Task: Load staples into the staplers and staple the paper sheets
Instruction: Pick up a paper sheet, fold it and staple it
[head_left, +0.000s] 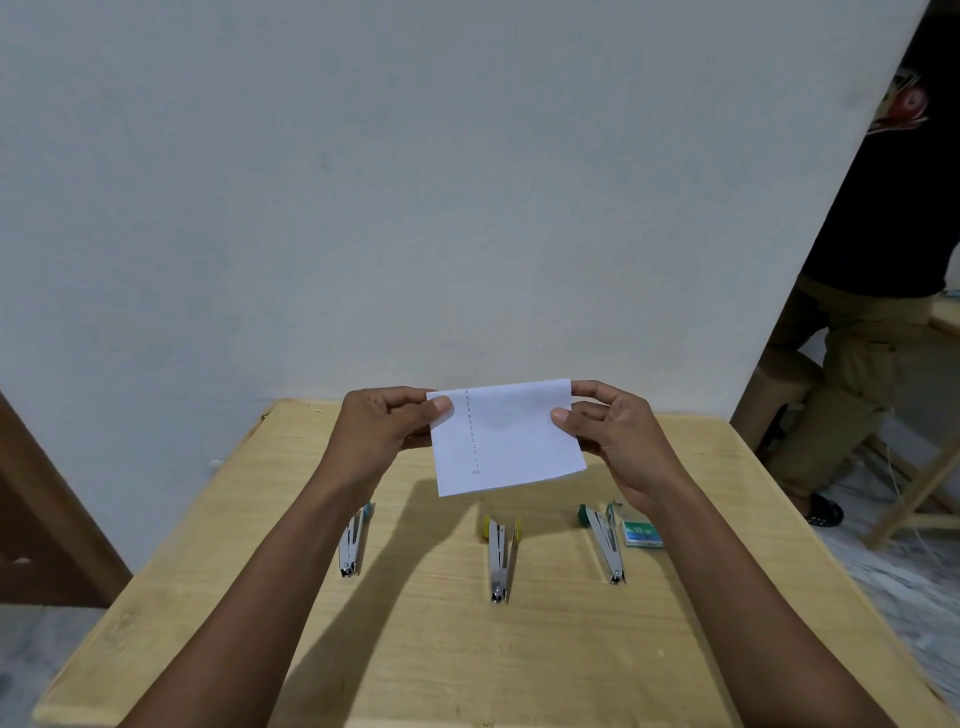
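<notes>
While both hands are raised above the table, they hold one white paper sheet between them, clear of the wood. The left hand pinches the sheet's upper left corner, thumb on the near face and fingers curled behind. The right hand pinches the upper right edge in the same way. A faint column of small printed figures runs down the left part of the sheet; they are too small to read with certainty.

Below the sheet, three staplers lie on the table in a row, well apart from one another, each hinged open. The left stapler has a teal end and is partly hidden by the left forearm. The middle stapler has yellow ends. The right stapler has a dark green end. Just beside it, on its right, lies a small green staple box whose label reads "No.10"; the rest of its print is blurred.

At the right edge, past the wall, a second person in a black shirt and khaki trousers is partly in view.
</notes>
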